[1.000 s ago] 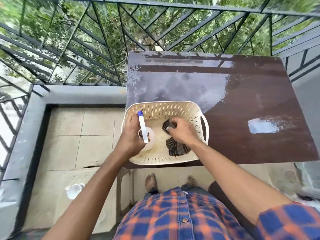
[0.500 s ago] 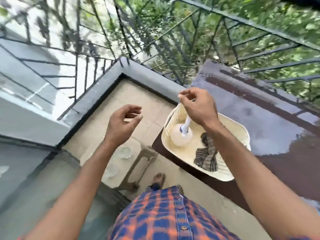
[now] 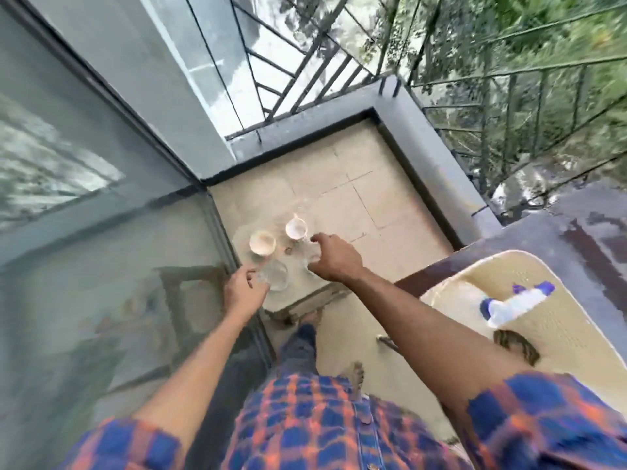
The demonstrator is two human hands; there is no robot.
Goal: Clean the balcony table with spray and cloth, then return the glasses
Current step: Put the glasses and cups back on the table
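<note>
**Returning the glasses.** My left hand [image 3: 245, 291] pinches the near glass [image 3: 278, 276] at its rim. My right hand [image 3: 334, 261] curls round the far glass [image 3: 310, 257]. Both stand on the low stool [image 3: 315, 293]. Next, presumably: lift both level and carry them to the desk [image 3: 576, 225].

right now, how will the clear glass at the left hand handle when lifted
The clear glass is see-through, so probably real glass and fragile. It seems empty, so likely light. Its smooth wall may slip, as the left hand meets only its edge.

Home balcony, dark metal railing [image 3: 389, 85], beige tiled floor [image 3: 356, 184], glass door [image 3: 101, 283], trees [image 3: 559, 35] beyond
</note>
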